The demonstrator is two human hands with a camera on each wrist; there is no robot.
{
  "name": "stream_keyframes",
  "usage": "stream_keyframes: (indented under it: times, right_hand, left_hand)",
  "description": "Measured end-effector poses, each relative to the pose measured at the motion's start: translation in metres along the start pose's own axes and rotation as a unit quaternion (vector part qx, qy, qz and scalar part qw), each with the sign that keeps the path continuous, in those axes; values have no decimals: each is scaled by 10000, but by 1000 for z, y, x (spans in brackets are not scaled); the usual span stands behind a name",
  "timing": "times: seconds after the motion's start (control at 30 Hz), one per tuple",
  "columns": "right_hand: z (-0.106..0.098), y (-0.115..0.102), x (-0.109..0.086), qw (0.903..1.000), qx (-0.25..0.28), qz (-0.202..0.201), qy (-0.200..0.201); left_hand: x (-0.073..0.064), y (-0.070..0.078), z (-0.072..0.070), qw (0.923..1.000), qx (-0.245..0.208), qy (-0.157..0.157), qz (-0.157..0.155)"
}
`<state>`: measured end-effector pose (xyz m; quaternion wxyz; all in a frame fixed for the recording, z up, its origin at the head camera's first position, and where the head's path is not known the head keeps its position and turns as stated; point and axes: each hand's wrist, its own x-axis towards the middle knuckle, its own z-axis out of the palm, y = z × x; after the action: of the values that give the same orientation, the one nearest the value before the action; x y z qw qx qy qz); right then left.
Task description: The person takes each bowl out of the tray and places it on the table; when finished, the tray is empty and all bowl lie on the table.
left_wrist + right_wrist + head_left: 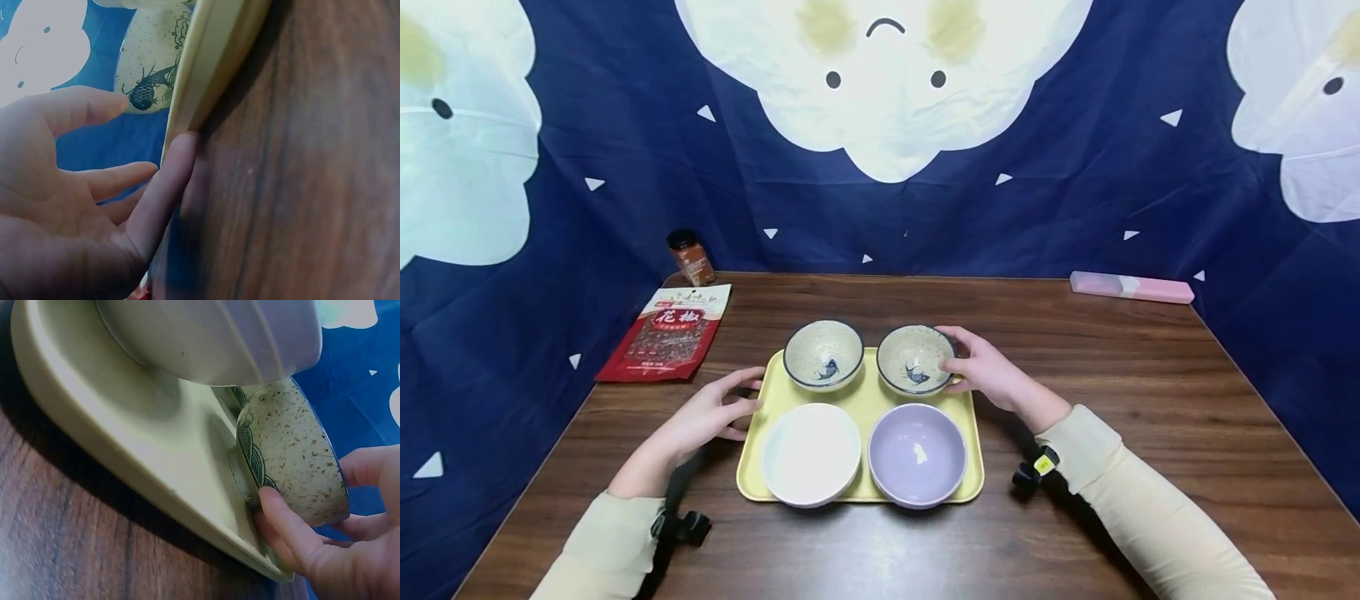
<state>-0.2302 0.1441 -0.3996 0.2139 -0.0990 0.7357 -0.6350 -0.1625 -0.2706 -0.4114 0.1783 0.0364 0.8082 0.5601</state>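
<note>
My right hand (988,371) grips the right speckled bowl (898,358) at its rim. In the right wrist view, fingers lie along the outer wall of this speckled bowl (290,450), low near its foot. The bowl stands on a yellow tray (865,404), at the back right. My left hand (711,412) is at the tray's left edge with fingers spread. One fingertip touches the tray rim (206,69) in the left wrist view. A second speckled bowl (820,346) with a blue fish stands back left. A white bowl (811,454) and a purple bowl (917,454) stand in front.
A red and white spice packet (666,333) lies on the brown wooden table (1150,400) at the left. Behind it stands a black-lidded spice jar (692,260). A pink and clear case (1131,287) lies at the back right. A blue cloud-patterned cloth (880,225) hangs behind.
</note>
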Motion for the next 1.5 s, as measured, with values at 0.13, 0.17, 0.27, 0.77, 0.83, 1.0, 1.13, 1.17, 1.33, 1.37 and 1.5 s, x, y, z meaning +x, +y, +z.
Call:
stream_keyframes:
  times: [0.13, 0.17, 0.27, 0.77, 0.83, 1.0, 1.13, 1.17, 1.33, 1.37, 1.5]
  right_hand:
    - [2, -2, 1, 9999, 98, 94, 68]
    - [2, -1, 1, 9998, 136, 112, 99]
    - [5, 2, 1, 9995, 244, 41, 187]
    - [2, 12, -5, 9951, 716, -136, 674]
    - [1, 11, -8, 9947, 772, -169, 653]
    - [-7, 4, -16, 9932, 904, -252, 689]
    - [-18, 0, -24, 9910, 1001, -368, 812]
    - [-21, 0, -27, 9904, 1010, -401, 855]
    - [-41, 2, -43, 9877, 972, -505, 1119]
    - [-45, 3, -47, 9873, 956, -499, 1167]
    - [-59, 8, -60, 9855, 904, -484, 1351]
  left_hand:
    - [-1, -4, 2, 10000, 46, 29, -66]
    - [-1, -5, 2, 9999, 74, 47, -67]
    - [-1, -7, 2, 9999, 128, 101, -18]
    - [5, -9, 7, 9994, 149, 141, 279]
    - [5, -8, 6, 9994, 173, 150, 271]
    - [4, -8, 5, 9993, 223, 207, 211]
    - [4, -7, 5, 9993, 242, 225, 170]
    - [4, -8, 5, 9993, 247, 221, 157]
    - [3, -8, 6, 9994, 232, 238, 82]
    - [3, -8, 6, 9994, 232, 243, 73]
    - [4, -7, 5, 9995, 210, 233, 80]
